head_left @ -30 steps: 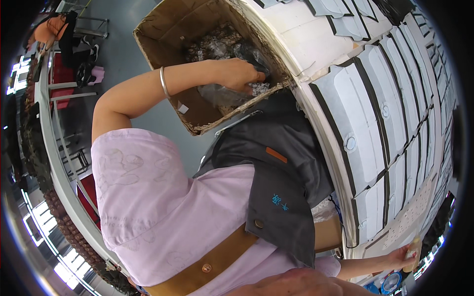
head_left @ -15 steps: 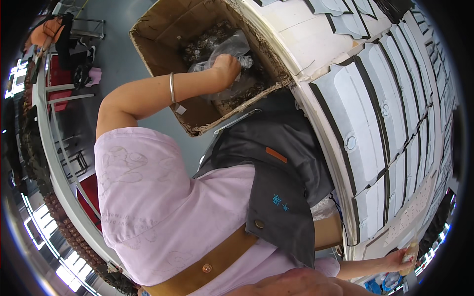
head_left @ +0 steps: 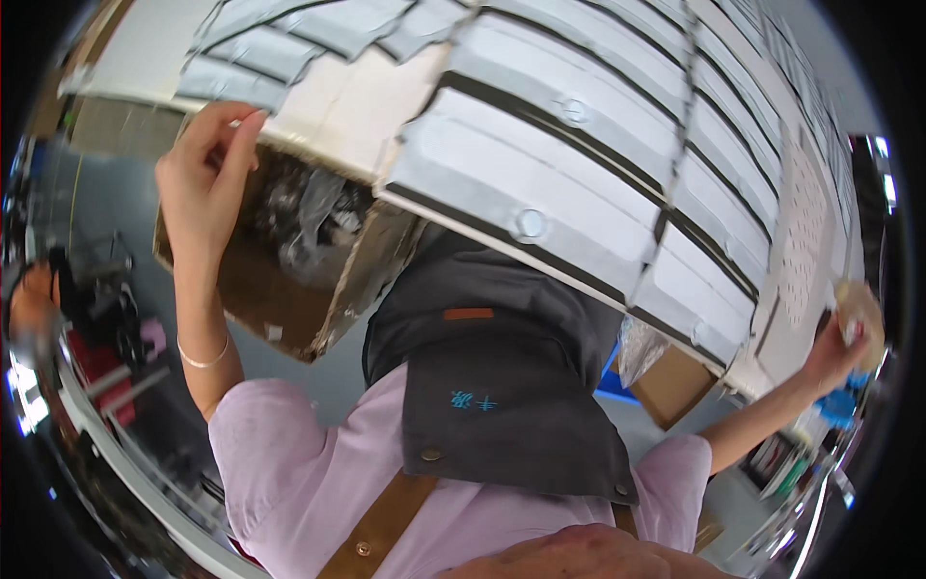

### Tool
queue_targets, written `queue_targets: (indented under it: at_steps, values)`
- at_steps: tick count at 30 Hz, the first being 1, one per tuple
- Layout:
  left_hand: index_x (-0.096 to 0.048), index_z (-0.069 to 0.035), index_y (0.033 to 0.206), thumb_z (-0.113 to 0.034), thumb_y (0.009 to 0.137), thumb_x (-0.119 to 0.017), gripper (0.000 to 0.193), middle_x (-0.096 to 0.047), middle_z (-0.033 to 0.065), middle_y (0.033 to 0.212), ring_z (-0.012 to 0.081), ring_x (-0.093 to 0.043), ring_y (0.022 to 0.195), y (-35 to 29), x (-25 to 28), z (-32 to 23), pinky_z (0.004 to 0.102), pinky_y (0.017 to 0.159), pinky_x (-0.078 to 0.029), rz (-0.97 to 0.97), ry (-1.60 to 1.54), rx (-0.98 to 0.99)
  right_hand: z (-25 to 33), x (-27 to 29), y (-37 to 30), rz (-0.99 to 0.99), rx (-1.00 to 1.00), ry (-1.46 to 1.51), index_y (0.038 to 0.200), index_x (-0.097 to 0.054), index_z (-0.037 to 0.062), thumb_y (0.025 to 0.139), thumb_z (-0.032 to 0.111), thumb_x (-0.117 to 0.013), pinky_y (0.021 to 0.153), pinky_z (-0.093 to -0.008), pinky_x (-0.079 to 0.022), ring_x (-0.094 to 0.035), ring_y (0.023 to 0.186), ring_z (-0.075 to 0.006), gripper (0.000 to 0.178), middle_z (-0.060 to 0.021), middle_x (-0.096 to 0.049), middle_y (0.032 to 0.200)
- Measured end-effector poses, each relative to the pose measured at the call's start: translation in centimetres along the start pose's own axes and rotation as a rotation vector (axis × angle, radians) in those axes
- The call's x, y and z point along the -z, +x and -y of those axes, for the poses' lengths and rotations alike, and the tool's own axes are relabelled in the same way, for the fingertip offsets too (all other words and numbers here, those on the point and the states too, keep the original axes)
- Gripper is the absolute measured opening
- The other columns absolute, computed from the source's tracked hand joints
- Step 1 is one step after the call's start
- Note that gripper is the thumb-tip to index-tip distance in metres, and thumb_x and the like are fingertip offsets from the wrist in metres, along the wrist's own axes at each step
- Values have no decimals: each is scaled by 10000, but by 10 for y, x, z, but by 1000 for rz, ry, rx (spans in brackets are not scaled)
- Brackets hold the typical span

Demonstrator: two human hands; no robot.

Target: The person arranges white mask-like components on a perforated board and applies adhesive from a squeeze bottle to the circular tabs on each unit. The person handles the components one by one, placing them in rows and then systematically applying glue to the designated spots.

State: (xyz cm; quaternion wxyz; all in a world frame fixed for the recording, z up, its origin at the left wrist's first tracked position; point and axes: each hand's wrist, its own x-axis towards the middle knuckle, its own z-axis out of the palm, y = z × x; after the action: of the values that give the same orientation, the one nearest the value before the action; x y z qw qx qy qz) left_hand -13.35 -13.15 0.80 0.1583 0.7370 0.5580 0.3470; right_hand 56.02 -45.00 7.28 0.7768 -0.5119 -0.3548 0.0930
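My left hand (head_left: 203, 169) is raised above the near left edge of the table, over a cardboard box (head_left: 333, 318). Its thumb and index finger come together at the tips. Whether anything small is pinched there I cannot make out. Far out on the right, my right hand (head_left: 835, 353) is wrapped round a pale yellowish bottle (head_left: 858, 311), blurred near the picture's rim. Between my hands, flat pale grey panels (head_left: 531, 174) with dark edges lie in overlapping rows on the white table, some bearing a round disc. Crumpled clear plastic (head_left: 313, 217) and dark scraps lie inside the box.
The box stands against the table's near edge, left of my dark apron (head_left: 521, 367). Another cardboard box (head_left: 675, 386) with clear plastic beside it is under the table on the right. A pale perforated board (head_left: 799, 232) lies towards the right end. Metal-framed furniture stands at far left.
My left hand has come up out of the cardboard box to the table's edge. The view has turned towards the table. My right hand still grips the bottle.
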Motion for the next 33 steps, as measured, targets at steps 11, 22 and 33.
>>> queue_targets:
  at_steps: [11, 22, 33]
  values:
    - [-714, -14, 963, -20, 843, -745, 125, -724, 99, 911, 230, -671, 801, 23, -111, -116, 328, 702, -508, 351, -207, -762, -1, -109, -65, 373, -164, -90, 1499, -425, 51, 846, 551, -764, 981, -371, -557, -493, 1372, -407, 890, -284, -425, 1522]
    - [-668, -31, 1128, -153, 808, -785, 362, -645, 102, 1164, 298, -614, 1119, -59, -172, -200, 416, 933, -501, 680, -354, -1156, 15, -104, -125, 202, -61, -347, 1407, -469, -29, 899, 345, -753, 933, -399, -529, -617, 1172, -281, 692, -217, -600, 1328]
    - [-666, -57, 1186, -254, 828, -778, 423, -630, 109, 1222, 313, -587, 1193, -74, -206, -219, 431, 979, -500, 724, -391, -1223, 35, -94, -146, 225, -39, -401, 1376, -500, -46, 889, 314, -762, 990, -399, -489, -625, 1136, -261, 660, -186, -626, 1264]
